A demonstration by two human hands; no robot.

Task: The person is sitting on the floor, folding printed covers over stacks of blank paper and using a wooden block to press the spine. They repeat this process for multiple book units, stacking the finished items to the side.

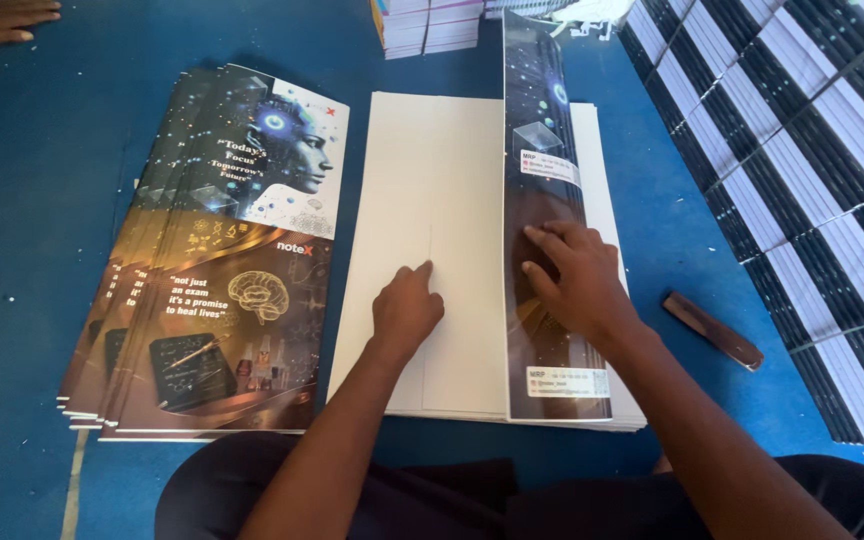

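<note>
A white sheet [422, 200], the blank inside of a printed cover, lies on a blue surface. Its right part is folded up into a dark glossy flap [542, 130]. My left hand [407, 310] rests on the white sheet with its fingers curled and the index finger pressing near a faint crease line. My right hand [572, 280] lies flat on the dark flap, fingers spread, pressing it down. Under the sheet sits a stack of white pages [612, 200]. Neither hand grips anything.
A fanned stack of printed dark covers [212, 270] lies to the left. A dark flat stick [712, 330] lies at right, beside rows of stacked black-and-white booklets [802, 150]. More stacks [432, 25] stand at the back. Another person's hand [2, 20] shows at the top left.
</note>
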